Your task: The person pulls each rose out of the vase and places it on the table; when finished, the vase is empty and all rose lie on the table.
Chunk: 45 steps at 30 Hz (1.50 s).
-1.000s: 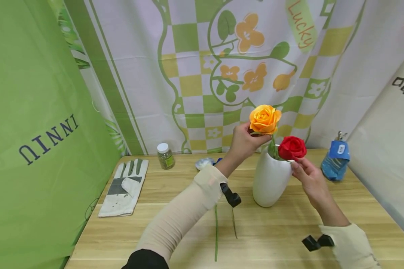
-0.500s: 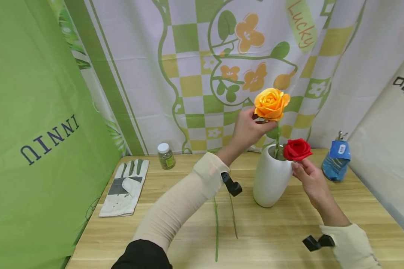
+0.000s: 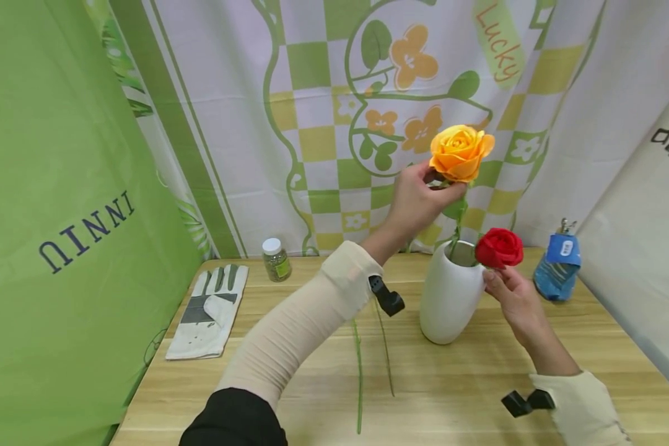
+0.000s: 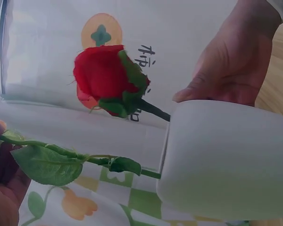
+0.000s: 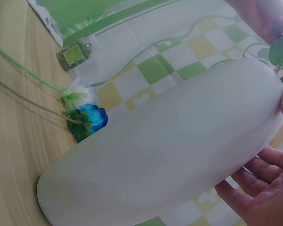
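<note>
My left hand pinches the stem of a yellow-orange rose just below its bloom, above a white vase. The leafy green stem slants down into the vase mouth, its lower end hidden inside. A red rose stands in the same vase and leans over the right side of the rim. With thumb near the rim and fingers along the far side, my right hand grips the vase. The vase stands on the wooden table.
A blue flower and a white flower lie on the table, mostly behind my left arm in the head view. A lidded jar and a glove are at left. A blue pouch stands at right.
My left hand has moved up and to the right, drawing the yellow-orange rose higher out of the vase. The red rose has shifted slightly right. My right hand stays on the vase.
</note>
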### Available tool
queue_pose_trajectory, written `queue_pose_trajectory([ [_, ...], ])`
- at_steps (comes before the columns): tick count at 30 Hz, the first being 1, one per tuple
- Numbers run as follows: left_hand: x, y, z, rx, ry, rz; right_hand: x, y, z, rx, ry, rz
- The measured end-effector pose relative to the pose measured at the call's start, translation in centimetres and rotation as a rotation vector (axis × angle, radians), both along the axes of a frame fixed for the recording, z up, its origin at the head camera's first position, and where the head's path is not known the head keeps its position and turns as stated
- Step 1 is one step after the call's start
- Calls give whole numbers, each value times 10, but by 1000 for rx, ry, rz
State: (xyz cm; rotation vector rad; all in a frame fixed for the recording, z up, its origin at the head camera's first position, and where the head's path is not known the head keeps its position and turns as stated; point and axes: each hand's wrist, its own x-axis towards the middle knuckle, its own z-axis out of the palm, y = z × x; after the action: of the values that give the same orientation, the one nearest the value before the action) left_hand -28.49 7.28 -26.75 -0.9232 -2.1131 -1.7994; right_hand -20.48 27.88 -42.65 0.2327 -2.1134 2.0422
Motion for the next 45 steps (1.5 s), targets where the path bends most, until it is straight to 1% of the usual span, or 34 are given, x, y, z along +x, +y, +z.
queue_pose_trajectory([
  [2, 0, 0, 4, 10, 3, -7, 0, 0, -1, -14, 0, 4],
  [5, -1, 0, 9, 32, 16, -6, -1, 0, -1, -9, -3, 1],
  [8, -2, -1, 16, 63, 33, 3, -1, 0, -1, -11, -2, 1],
  [11, -3, -1, 25, 67, 49, 19, -1, 1, -1, -6, -2, 0],
  [15, -5, -3, 38, 67, 41, 14, -2, 0, -2, 2, 4, 4],
  [18, -6, -5, 49, 95, 27, 28, -3, 0, -2, -6, 14, 16],
  [20, -8, -7, 57, 129, 36, 41, -3, 0, -2, -7, 17, 22],
  [22, -8, -10, 66, 145, 49, 63, -4, 0, -2, -13, 13, 25],
  [25, -10, -13, 79, 169, 70, 65, -4, 1, -2, -14, 0, 20],
  [27, -9, -15, 87, 159, 65, 72, -4, 2, -2, -11, -8, 14],
  [29, -9, -17, 92, 179, 58, 72, -4, 2, -2, -6, -10, 6],
  [32, -9, -19, 94, 228, 58, 74, -3, 2, -2, 4, 0, 7],
  [35, -11, -22, 92, 285, 60, 62, -2, 2, -2, 11, 10, 14],
  [36, -11, -24, 91, 298, 69, 57, -1, 2, -2, 14, 11, 17],
  [38, -13, -26, 89, 310, 57, 54, -1, 2, -2, 11, 8, 17],
  [41, -16, -30, 83, 299, 26, 64, -2, 2, -1, 22, 0, 12],
  [45, -25, -36, 70, 307, -54, 122, -3, 1, -1, 10, -1, 8],
])
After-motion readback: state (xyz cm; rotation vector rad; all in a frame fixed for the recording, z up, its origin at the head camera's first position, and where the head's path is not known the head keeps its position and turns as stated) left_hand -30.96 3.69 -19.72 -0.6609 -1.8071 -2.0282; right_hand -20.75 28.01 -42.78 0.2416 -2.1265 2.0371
